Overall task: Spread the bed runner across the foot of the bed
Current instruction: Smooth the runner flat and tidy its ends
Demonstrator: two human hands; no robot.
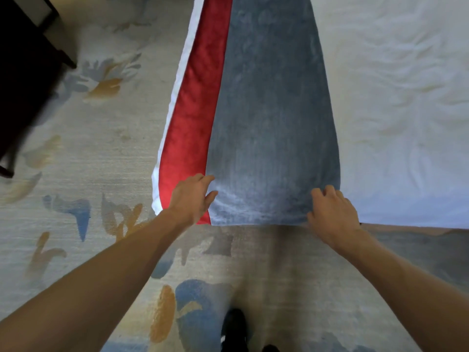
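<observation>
Together, left hand (190,196), right hand (332,212) grip bed runner (271,110) end.

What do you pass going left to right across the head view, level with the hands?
carpet → left hand → bed runner → right hand → white bedding
</observation>
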